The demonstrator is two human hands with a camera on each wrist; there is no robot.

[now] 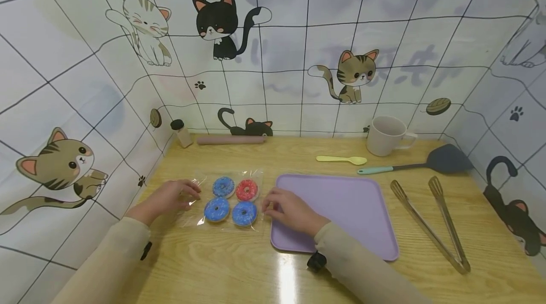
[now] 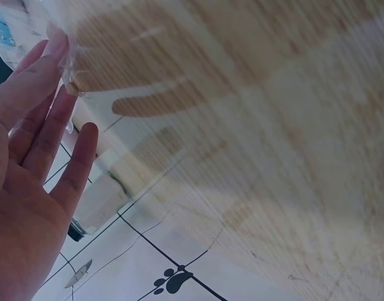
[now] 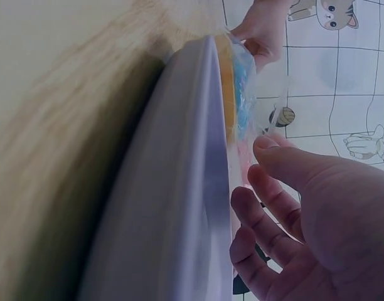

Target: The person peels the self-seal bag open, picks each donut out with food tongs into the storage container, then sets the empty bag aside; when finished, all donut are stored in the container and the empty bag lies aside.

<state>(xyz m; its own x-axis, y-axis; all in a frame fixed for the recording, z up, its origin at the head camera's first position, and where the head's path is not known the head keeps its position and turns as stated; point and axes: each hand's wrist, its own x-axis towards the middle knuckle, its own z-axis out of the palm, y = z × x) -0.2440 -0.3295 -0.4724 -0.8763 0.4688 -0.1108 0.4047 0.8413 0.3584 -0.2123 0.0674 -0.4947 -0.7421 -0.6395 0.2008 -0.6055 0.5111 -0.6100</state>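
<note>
A clear plastic bag (image 1: 200, 221) with three blue doughnuts and one red doughnut (image 1: 247, 190) in it lies left of a lilac tray (image 1: 341, 209). My left hand (image 1: 175, 196) pinches the bag's left edge; in the left wrist view thumb and fingertips meet at the film (image 2: 68, 69). At the bag's right edge is my right hand (image 1: 292, 210), above the tray's left side. In the right wrist view its thumb and forefinger come together at a sliver of film, with the other fingers loosely bent.
Behind the bag lie a rolling pin (image 1: 231, 140) and a black-capped shaker (image 1: 182, 133). A yellow spoon (image 1: 341, 159), a mug (image 1: 386, 136) and a turner (image 1: 443, 160) stand or lie behind the tray. Metal tongs (image 1: 435, 228) are spread at its right. Cat-print sheeting surrounds the table.
</note>
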